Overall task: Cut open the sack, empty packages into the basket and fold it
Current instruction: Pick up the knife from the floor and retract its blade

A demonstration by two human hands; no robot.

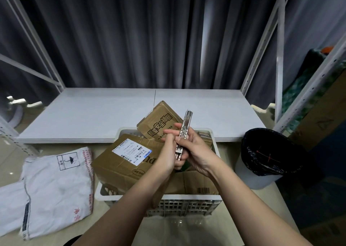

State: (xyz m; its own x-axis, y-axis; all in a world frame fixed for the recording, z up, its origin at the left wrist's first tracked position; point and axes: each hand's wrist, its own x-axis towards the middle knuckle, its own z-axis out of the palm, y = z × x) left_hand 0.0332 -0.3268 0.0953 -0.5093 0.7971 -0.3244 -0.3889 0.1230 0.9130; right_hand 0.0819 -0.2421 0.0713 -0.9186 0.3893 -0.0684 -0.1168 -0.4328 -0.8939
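Note:
A white slatted basket (184,206) stands on the floor in front of me, heaped with brown cardboard packages (119,163); one box with black printed characters (159,120) leans at the back. The white woven sack (56,187) lies flat and folded on the floor to the left. Both hands meet above the basket around a metal utility knife (184,131), which points up and away. My right hand (196,152) grips the handle. My left hand (169,148) rests its fingers against the knife's side. Whether the blade is out, I cannot tell.
A low white shelf board (97,114) runs behind the basket, framed by white metal uprights (280,58) and a dark curtain. A bin lined with a black bag (265,152) stands to the right. More cartons sit at the far right.

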